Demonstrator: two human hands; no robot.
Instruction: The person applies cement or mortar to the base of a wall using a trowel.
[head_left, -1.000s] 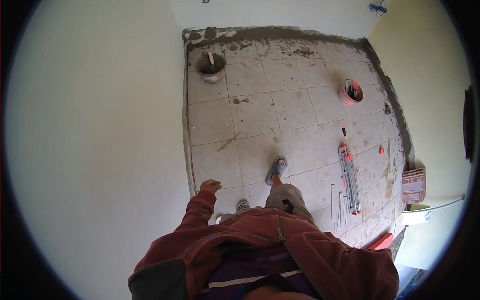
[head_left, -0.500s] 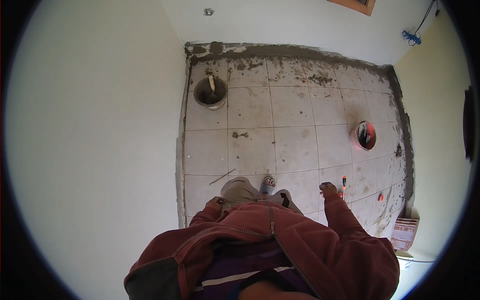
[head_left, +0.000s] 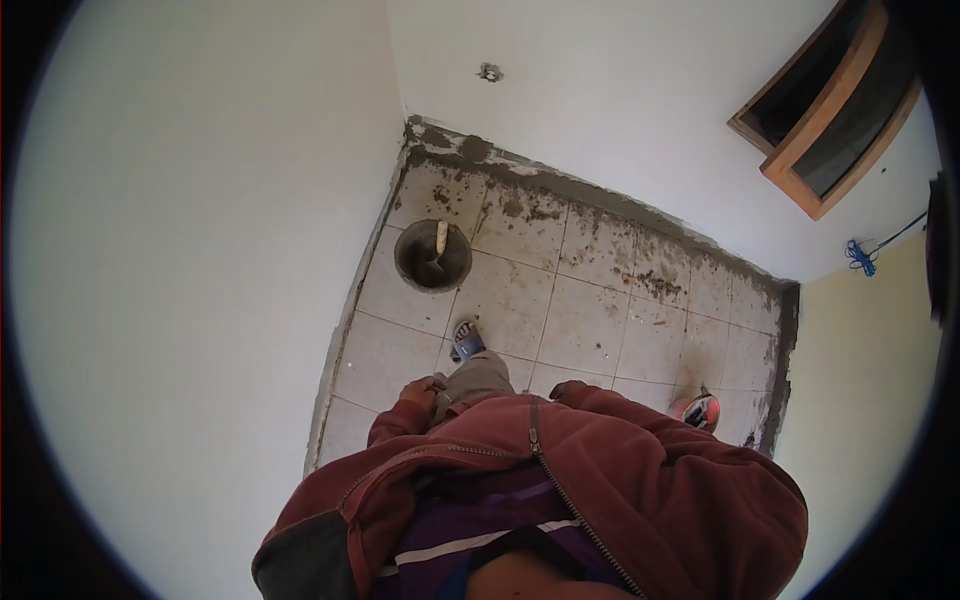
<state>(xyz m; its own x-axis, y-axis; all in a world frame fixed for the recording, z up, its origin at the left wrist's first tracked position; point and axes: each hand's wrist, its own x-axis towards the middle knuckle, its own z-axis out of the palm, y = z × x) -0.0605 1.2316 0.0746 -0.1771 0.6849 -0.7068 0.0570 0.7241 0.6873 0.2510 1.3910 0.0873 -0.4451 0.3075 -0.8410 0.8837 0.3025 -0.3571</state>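
Note:
My left hand (head_left: 422, 391) hangs beside my beige trouser leg (head_left: 474, 377), fingers curled inward, and no object shows in it. In front of my right hip, my right hand (head_left: 568, 390) is low with its fingers bent; nothing can be seen in it either. Ahead of my sandalled foot (head_left: 467, 340) stands a dark, mortar-stained bucket (head_left: 408, 262) near the left wall. A tool with a pale handle (head_left: 441, 236) leans inside that bucket, its lower part in the dark interior. Both hands are apart from the bucket.
A red bucket (head_left: 708, 408) with things in it stands at the right, partly behind my sleeve. Mortar smears and crumbs mark the floor tiles (head_left: 510, 295). Rough cement (head_left: 600, 205) runs along the wall base. A wooden-framed window (head_left: 835, 105) and a blue cable coil (head_left: 860, 257) are up right.
I have stepped forward and turned, so the dark bucket sits closer to my foot. My right hand has come in toward my body. The screwdriver and thin stick have left the view.

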